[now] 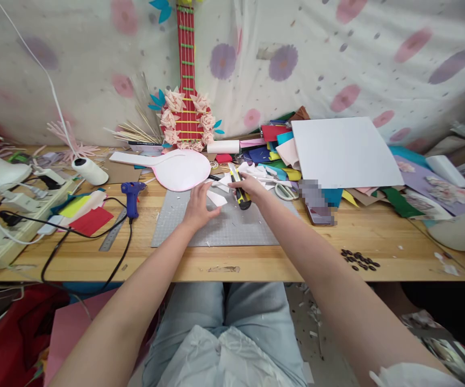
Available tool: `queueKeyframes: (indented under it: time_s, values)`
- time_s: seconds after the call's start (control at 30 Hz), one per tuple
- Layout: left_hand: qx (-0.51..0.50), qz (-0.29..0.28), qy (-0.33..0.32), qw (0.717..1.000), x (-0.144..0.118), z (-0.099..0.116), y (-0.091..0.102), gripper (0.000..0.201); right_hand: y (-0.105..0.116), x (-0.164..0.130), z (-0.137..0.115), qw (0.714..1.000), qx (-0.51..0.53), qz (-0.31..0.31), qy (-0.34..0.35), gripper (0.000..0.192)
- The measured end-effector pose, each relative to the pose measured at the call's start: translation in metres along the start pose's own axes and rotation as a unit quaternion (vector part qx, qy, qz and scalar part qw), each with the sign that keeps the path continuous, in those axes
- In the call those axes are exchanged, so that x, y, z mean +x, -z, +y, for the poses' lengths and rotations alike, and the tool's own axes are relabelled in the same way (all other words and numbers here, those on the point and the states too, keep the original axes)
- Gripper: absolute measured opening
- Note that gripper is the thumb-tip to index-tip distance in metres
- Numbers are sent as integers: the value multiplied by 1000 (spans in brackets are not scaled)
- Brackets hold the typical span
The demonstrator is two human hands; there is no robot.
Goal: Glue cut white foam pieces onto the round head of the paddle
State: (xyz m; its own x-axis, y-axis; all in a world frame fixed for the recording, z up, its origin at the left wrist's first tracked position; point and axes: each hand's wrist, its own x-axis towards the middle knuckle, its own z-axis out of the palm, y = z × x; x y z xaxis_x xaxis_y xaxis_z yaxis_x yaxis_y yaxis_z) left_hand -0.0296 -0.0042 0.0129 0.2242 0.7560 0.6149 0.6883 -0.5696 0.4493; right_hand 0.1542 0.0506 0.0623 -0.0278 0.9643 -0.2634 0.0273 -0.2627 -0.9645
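Note:
My right hand (251, 185) is closed around a yellow and black utility knife (241, 194) over the grey cutting mat (256, 228). My left hand (198, 207) rests over the mat to the left, thumb and fingers apart. Between them is a small white foam board piece (216, 199); whether the fingers touch it I cannot tell. White offcuts (262, 173) are heaped just behind both hands. A white guitar-like shape (181, 171) with a round body and long neck lies at the mat's back left edge.
A blue glue gun (131, 199) stands at left with its cable, near a steel ruler (113, 231). Scissors (285, 190) and a phone (316, 204) are at right. A large white board (345, 153) covers coloured sheets. A red flowered guitar model (187, 115) leans behind.

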Motion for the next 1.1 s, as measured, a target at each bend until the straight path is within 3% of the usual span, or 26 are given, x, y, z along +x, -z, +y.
queueKeyframes:
  time_s: [0.07,0.17,0.3,0.4,0.5,0.57,0.87,0.97,1.1]
  values:
    - [59,-20,70,996,-2,-2,0,68,11,9,-9,989,-103,91,52,66]
    - [134,-59,170,974,-2,-2,-4,59,26,23,-18,933,-281,197,110,60]
    - [164,-94,202,961,-1,-3,-6,54,33,24,-23,852,-455,237,108,47]
    - [133,-118,159,971,-2,-9,-3,39,20,7,-22,827,-516,167,148,40]
    - [106,-124,141,976,-3,-12,0,32,-2,-12,-18,808,-566,13,162,39]
    - [101,-121,151,976,-3,-11,0,25,-15,-22,-14,778,-603,-46,172,48]
    - [116,-104,188,970,-1,-3,-2,14,-33,-27,-12,648,-718,-123,222,38]
    - [116,-100,179,972,-2,-4,-2,15,-35,-29,-13,638,-727,-123,223,39]
    - [125,-88,171,973,-2,-5,-4,17,-30,-37,-13,651,-718,-130,208,35]
